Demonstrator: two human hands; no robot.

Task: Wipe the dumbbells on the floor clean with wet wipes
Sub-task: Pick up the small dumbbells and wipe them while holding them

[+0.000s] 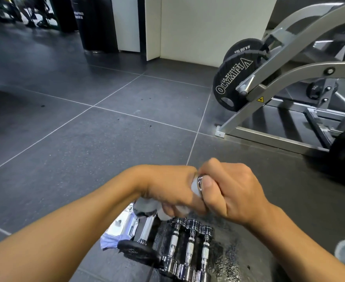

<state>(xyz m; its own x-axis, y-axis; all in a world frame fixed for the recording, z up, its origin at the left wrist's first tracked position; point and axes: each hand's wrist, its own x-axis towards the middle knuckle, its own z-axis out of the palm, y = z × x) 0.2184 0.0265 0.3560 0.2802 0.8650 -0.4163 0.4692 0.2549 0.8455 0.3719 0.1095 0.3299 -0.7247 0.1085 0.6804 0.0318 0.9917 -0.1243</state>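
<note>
Above a gym's dark tiled floor [106,139], a person's left hand [171,190] curled around a white wet wipe [195,188] wrapped on a raised chrome dumbbell [199,183], while the right hand [232,194] clamped that dumbbell's end, the two hands touching. Directly beneath, three small dumbbells [190,245] lay side by side, with a black-plated dumbbell [139,251] and a wipes packet [118,226] just to their left. A grey weight machine [301,70] carrying a black plate [234,78] stood beyond, at right.
</note>
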